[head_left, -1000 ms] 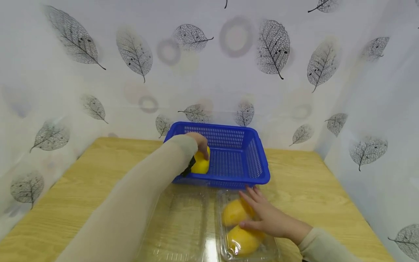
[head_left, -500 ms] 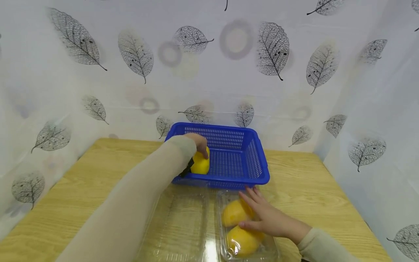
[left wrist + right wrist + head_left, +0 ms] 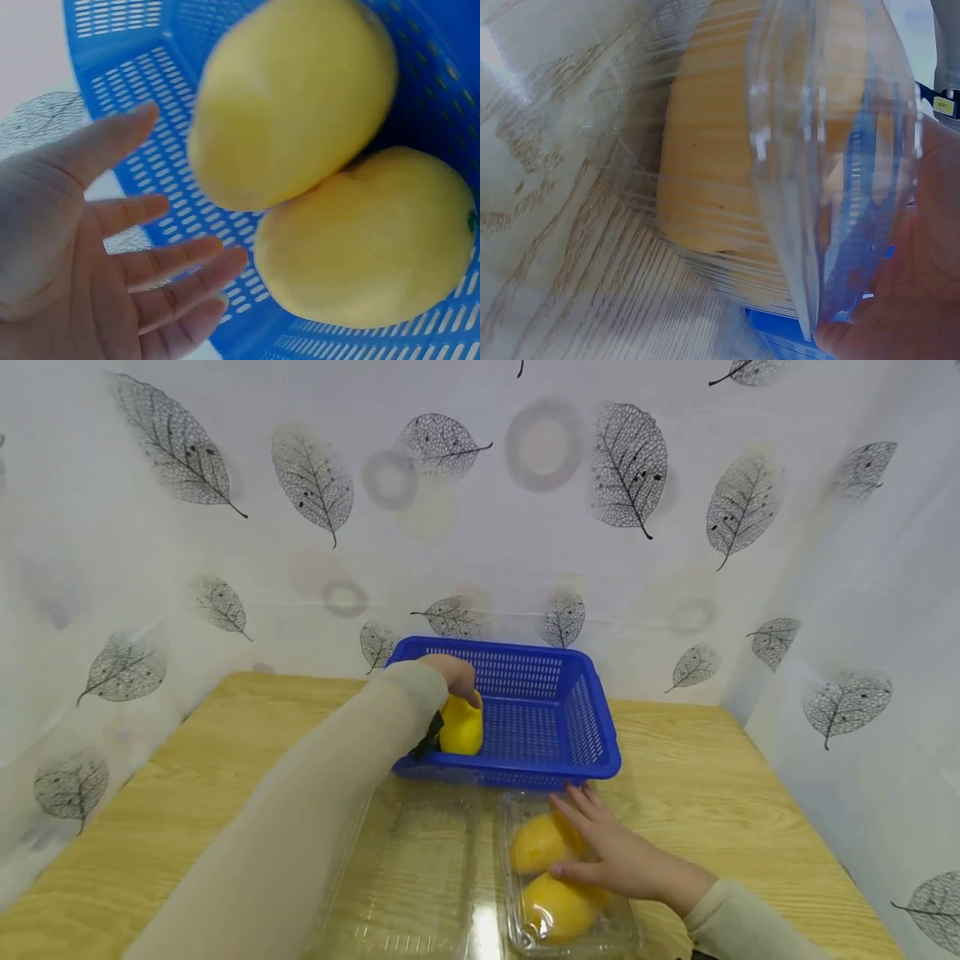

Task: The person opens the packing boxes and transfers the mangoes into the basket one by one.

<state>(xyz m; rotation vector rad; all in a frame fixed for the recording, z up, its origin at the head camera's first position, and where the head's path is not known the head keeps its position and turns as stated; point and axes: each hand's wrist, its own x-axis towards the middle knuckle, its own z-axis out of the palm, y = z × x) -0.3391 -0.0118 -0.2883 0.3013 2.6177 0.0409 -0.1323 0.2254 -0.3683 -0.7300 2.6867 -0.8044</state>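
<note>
In the head view, my left hand (image 3: 453,675) is above a yellow oval fruit (image 3: 462,732) at the left of the blue basket (image 3: 604,764). The left wrist view shows the hand's fingers spread and extended, a small gap from two smooth yellow fruits, the upper one (image 3: 292,105) and the lower one (image 3: 367,240). My right hand (image 3: 630,864) rests with extended fingers on the top of a clear plastic clamshell box (image 3: 525,802). Inside the box lie two orange-yellow, mango-like fruits, the rear one (image 3: 542,843) and the front one (image 3: 561,912).
An empty clear plastic tray (image 3: 420,860) lies left of the box, partly behind my left sleeve (image 3: 300,810). The basket stands at the back of the wooden table (image 3: 690,777), close to a leaf-patterned curtain (image 3: 480,543).
My left hand has risen slightly from the fruit in the basket, and more of the fruit shows. The right hand stays on the box.
</note>
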